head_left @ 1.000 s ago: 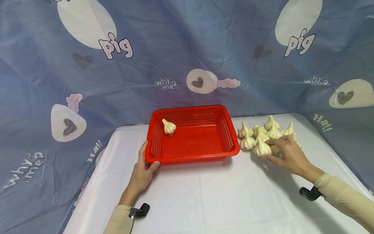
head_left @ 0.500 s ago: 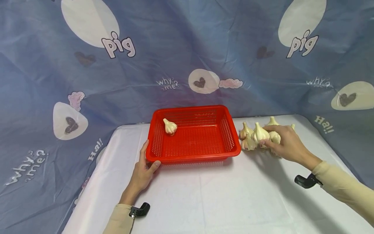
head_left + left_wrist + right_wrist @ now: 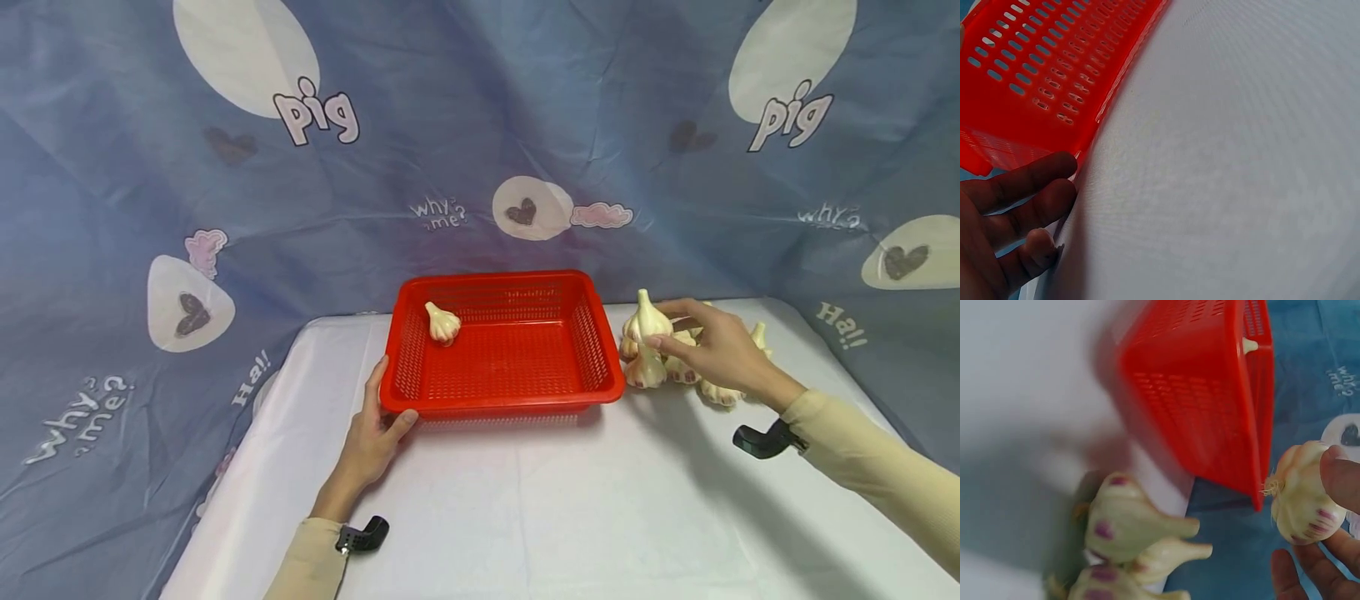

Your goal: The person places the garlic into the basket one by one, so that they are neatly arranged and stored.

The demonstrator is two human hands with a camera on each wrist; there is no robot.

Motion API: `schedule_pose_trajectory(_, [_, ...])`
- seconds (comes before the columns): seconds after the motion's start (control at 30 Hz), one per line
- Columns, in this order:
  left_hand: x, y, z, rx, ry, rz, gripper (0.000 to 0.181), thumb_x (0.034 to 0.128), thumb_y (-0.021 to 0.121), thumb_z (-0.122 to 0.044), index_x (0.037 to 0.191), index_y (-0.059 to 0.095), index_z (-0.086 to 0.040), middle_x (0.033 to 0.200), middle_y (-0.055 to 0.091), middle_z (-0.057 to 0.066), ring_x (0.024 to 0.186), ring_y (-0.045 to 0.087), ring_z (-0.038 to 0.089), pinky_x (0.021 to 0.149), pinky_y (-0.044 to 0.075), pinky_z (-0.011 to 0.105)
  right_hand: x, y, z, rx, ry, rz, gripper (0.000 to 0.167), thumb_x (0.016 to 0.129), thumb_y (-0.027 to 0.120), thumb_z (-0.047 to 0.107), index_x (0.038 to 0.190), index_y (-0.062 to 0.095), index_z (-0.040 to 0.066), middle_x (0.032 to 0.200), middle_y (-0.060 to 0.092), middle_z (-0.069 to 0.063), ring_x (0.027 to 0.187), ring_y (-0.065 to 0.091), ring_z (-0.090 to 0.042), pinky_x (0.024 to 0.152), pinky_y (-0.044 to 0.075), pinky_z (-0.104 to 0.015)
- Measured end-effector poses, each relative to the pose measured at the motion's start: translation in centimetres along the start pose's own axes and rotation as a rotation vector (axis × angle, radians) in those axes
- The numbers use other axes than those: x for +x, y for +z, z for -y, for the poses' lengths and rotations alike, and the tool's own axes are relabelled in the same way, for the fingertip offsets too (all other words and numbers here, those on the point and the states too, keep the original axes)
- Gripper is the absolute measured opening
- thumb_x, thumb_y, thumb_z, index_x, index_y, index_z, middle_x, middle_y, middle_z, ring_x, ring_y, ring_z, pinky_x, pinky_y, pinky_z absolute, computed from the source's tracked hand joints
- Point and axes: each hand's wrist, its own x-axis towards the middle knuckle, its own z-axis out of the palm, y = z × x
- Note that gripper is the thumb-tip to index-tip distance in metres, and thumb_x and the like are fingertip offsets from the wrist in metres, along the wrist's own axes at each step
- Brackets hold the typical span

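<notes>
In the head view my left hand [image 3: 368, 443] holds the near left corner of a red plastic basket [image 3: 495, 409], with the thumb at the front rim and a finger along the left side. Its other fingers touch the perforated wall low down in the left wrist view. My right hand [image 3: 717, 346] pinches a garlic bulb [image 3: 649, 323] between thumb and fingers, stem up, just right of the basket. The right wrist view shows the roots of this held garlic bulb [image 3: 1307, 494]. Another garlic bulb [image 3: 443, 324] lies inside the basket at the left.
Several more garlic bulbs [image 3: 646, 370] are grouped right of the basket, partly hidden by my right hand. A white cloth [image 3: 585, 508] covers the table. Behind it hangs a blue printed curtain [image 3: 420, 125].
My right hand has taken a garlic bulb from the group, lifted it and moved it left towards the basket. The left hand stays at the basket's corner; the head view has shifted slightly.
</notes>
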Motion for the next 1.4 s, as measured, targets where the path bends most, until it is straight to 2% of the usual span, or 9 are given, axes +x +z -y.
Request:
schedule_pose_trajectory(0.13, [0.0, 0.0, -0.1, 0.001, -0.012, 0.001, 0.099, 0.0967, 0.076, -0.026, 0.17, 0.011, -0.04, 0.148, 0.064, 0.02, 0.129, 0.068, 0.035, 0.109, 0.047, 0.061, 0.9, 0.4, 0.8, 0.003, -0.025, -0.005, 0.053, 0.094, 0.082, 0.035, 0.136, 0.065, 0.008, 0.13, 0.073, -0.018, 0.107, 0.075, -0.042, 0.078, 0.055, -0.039])
schedule_pose_trajectory(0.33, [0.0, -0.1, -0.2, 0.011, -0.025, 0.0, 0.1, 0.0959, 0.076, -0.025, 0.17, 0.011, -0.04, 0.144, 0.067, 0.018, 0.125, 0.071, 0.031, 0.105, 0.05, 0.059, 2.5, 1.4, 1.7, 0.04, -0.044, -0.011, 0.052, 0.093, 0.084, 0.035, 0.134, 0.067, 0.007, 0.128, 0.074, -0.016, 0.109, 0.074, -0.04, 0.071, 0.056, -0.032])
schedule_pose_trajectory(0.43, [0.0, -0.1, -0.2, 0.016, -0.023, -0.002, 0.099, 0.0961, 0.076, -0.025, 0.17, 0.011, -0.04, 0.144, 0.067, 0.018, 0.124, 0.071, 0.031, 0.103, 0.052, 0.058, 3.2, 2.1, 2.1, 0.05, -0.048, -0.01, 0.051, 0.092, 0.084, 0.035, 0.132, 0.068, 0.008, 0.125, 0.074, -0.014, 0.111, 0.073, -0.038, 0.078, 0.055, -0.037])
schedule_pose_trajectory(0.53, [0.0, -0.1, -0.1, 0.017, -0.019, 0.0, 0.099, 0.0966, 0.076, -0.026, 0.17, 0.011, -0.04, 0.145, 0.066, 0.018, 0.124, 0.071, 0.031, 0.102, 0.053, 0.058, 3.8, 2.7, 2.6, 0.038, -0.055, -0.013, 0.051, 0.092, 0.084, 0.035, 0.132, 0.068, 0.008, 0.122, 0.076, -0.014, 0.109, 0.074, -0.035, 0.085, 0.049, -0.043])
schedule_pose_trajectory(0.83, [-0.1, -0.3, -0.1, 0.017, -0.006, -0.007, 0.098, 0.0966, 0.075, -0.027, 0.17, 0.011, -0.039, 0.145, 0.066, 0.019, 0.124, 0.071, 0.032, 0.103, 0.053, 0.06, 6.5, 4.3, 4.9, 0.109, -0.028, 0.04, 0.053, 0.093, 0.083, 0.038, 0.135, 0.066, 0.012, 0.123, 0.076, -0.012, 0.104, 0.075, -0.033, 0.078, 0.056, -0.038])
schedule_pose_trajectory(0.97, [0.0, -0.3, 0.0, 0.009, -0.008, -0.004, 0.098, 0.0969, 0.075, -0.027, 0.17, 0.011, -0.04, 0.145, 0.066, 0.019, 0.126, 0.07, 0.032, 0.104, 0.051, 0.06, 7.9, 5.0, 6.1, 0.117, -0.047, 0.024, 0.051, 0.092, 0.084, 0.037, 0.133, 0.068, 0.014, 0.122, 0.075, -0.011, 0.103, 0.076, -0.031, 0.077, 0.056, -0.038])
schedule_pose_trajectory(1.13, [-0.1, -0.1, 0.1, -0.001, -0.014, 0.003, 0.098, 0.0971, 0.076, -0.028, 0.17, 0.011, -0.04, 0.151, 0.062, 0.018, 0.13, 0.068, 0.033, 0.108, 0.049, 0.06, 9.4, 5.7, 7.4, 0.116, -0.092, 0.008, 0.049, 0.092, 0.085, 0.034, 0.132, 0.068, 0.011, 0.121, 0.075, -0.012, 0.099, 0.074, -0.032, 0.078, 0.054, -0.04])
schedule_pose_trajectory(1.4, [-0.1, -0.1, 0.0, -0.001, -0.011, 0.002, 0.099, 0.0967, 0.076, -0.027, 0.17, 0.012, -0.039, 0.15, 0.062, 0.018, 0.13, 0.068, 0.033, 0.107, 0.05, 0.06, 10.9, 6.9, 8.3, 0.147, -0.098, 0.023, 0.048, 0.09, 0.087, 0.029, 0.131, 0.069, 0.009, 0.121, 0.076, -0.01, 0.1, 0.075, -0.03, 0.08, 0.058, -0.043])
